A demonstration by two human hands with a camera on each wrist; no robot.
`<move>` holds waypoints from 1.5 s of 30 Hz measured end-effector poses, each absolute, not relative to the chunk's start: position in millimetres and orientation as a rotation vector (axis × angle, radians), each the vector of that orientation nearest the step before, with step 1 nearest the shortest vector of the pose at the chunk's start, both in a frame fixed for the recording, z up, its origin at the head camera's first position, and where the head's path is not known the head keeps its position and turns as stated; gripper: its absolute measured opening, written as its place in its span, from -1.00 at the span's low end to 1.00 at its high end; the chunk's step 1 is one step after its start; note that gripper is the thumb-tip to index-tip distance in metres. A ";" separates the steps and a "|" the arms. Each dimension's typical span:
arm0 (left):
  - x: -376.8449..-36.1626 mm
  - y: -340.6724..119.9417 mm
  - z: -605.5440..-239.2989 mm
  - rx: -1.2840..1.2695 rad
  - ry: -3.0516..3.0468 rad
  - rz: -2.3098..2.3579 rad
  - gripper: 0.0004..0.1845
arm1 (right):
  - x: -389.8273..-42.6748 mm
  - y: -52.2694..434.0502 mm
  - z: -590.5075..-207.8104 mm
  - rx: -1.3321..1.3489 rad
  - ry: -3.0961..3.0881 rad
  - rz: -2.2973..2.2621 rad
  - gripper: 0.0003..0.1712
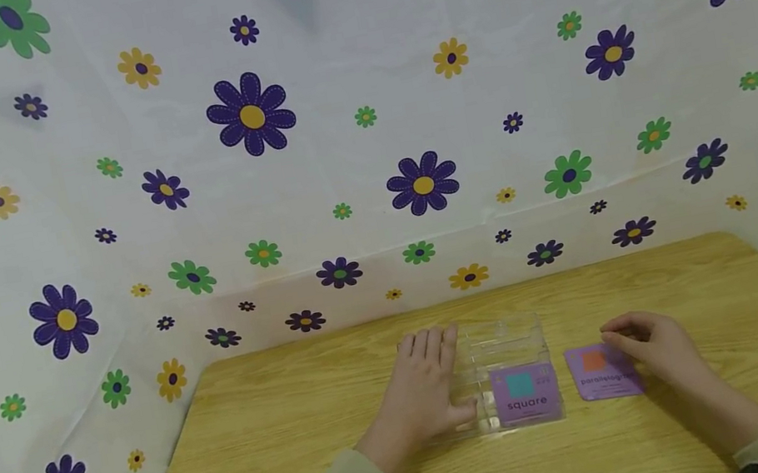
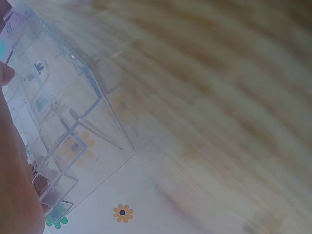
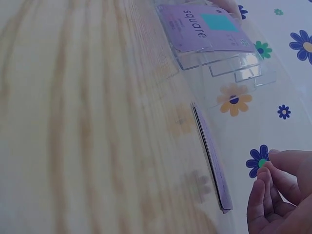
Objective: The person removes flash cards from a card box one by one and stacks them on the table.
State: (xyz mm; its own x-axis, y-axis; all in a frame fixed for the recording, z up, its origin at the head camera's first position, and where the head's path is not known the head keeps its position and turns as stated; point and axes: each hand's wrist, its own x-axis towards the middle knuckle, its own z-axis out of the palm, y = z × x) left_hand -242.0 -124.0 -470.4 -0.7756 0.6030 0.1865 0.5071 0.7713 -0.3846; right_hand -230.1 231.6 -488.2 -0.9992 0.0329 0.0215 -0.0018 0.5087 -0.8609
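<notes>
The clear plastic card box [image 1: 504,366], with the "square" card [image 1: 524,393] at its front, is steadied on the bench [image 1: 296,454] by the flat, open left hand [image 1: 422,394], while the purple card [image 1: 601,372] just beside it is best pinched by its edge by the loosely curled, empty right hand [image 1: 654,353].

Purple "square" card [image 1: 525,394], teal square; purple second card [image 1: 603,372], orange shape; clear holder [image 1: 501,350].

Your head camera looks forward and down over the light wooden table [image 1: 296,454]. Both wrist cameras skim it closely, sharing the tiered clear plastic card holder [image 1: 502,354] [image 2: 53,112] [image 3: 229,66].
</notes>
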 end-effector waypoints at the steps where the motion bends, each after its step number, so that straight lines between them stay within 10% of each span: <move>1: -242.0 -124.1 -470.1 -0.858 -2.666 0.455 0.16 | -230.0 231.2 -487.7 -0.023 -2.698 1.534 -0.63; 45: -243.6 -125.7 -473.8 -0.861 -2.649 0.445 0.15 | -212.2 194.8 -468.7 0.174 -2.649 1.506 -0.81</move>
